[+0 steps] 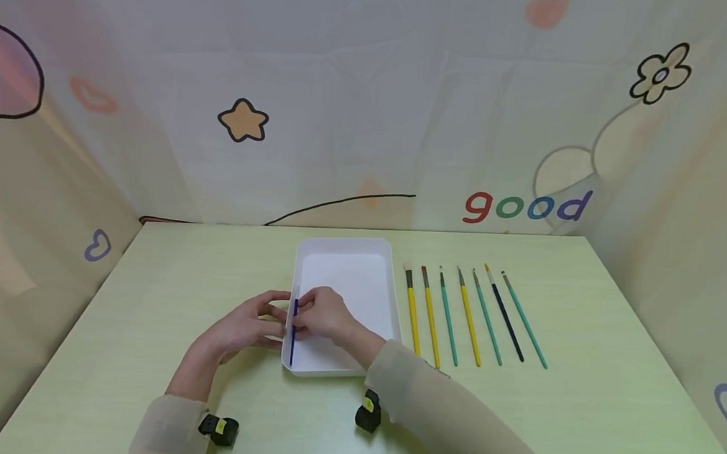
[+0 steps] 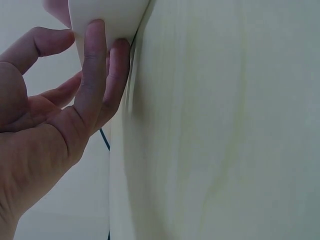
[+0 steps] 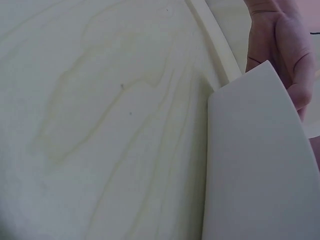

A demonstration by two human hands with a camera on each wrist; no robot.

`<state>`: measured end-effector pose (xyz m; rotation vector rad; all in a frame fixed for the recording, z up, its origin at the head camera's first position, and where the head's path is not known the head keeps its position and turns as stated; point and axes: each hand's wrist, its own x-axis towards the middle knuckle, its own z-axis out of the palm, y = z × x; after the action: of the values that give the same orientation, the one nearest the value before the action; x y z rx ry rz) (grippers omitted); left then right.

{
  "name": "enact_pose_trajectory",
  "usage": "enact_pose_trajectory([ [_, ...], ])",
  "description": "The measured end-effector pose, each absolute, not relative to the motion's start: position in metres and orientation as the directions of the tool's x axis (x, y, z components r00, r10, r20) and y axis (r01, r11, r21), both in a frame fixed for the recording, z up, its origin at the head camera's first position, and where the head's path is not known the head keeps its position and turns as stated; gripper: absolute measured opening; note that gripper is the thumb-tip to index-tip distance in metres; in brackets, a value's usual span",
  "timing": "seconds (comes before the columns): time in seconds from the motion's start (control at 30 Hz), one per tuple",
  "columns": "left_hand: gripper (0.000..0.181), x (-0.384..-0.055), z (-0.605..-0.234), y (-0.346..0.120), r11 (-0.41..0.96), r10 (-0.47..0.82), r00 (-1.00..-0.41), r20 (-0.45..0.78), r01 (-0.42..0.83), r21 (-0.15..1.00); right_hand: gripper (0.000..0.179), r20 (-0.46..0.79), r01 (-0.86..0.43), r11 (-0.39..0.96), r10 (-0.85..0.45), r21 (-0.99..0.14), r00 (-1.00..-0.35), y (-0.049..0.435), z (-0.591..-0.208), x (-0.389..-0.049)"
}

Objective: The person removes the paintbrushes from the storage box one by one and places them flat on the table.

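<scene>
Inside the white tray [image 1: 359, 277], close along its left wall, lies a paintbrush with a dark blue handle [image 1: 292, 350]. My right hand [image 1: 323, 314] reaches over the tray and pinches this brush near its middle; the fingers cover part of it. Against the outside of the tray's left wall rest the spread fingers of my left hand [image 1: 244, 328]. The left wrist view shows those fingertips [image 2: 95, 30] touching the white wall. In the right wrist view the left hand [image 3: 280, 45] appears beyond the tray's corner [image 3: 255, 140].
Right of the tray, several paintbrushes lie in a row, among them a yellow one [image 1: 412, 318], a teal one [image 1: 526, 324] and a dark navy one [image 1: 507, 322]. The pale green table [image 1: 613, 415] meets a printed cloth backdrop [image 1: 360, 111] at its far edge.
</scene>
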<state>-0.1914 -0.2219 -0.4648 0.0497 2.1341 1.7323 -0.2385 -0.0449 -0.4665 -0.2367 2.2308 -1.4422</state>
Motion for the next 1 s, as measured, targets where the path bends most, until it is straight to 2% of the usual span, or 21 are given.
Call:
enact_pose_trajectory([
  [0.7,0.070,-0.191,-0.467,-0.221,0.239,0.262,-0.922,-0.286,-0.226,0.945,0.029,-0.267,0.123,0.355,-0.392,-0.927,-0.880,-0.041,-0.471,-0.243],
  [1.0,0.072,-0.191,-0.465,-0.221,0.248,0.252,-0.926,-0.282,-0.219,0.943,0.032,-0.284,0.186,0.257,-0.426,-0.948,-0.859,-0.030,-0.466,-0.249],
])
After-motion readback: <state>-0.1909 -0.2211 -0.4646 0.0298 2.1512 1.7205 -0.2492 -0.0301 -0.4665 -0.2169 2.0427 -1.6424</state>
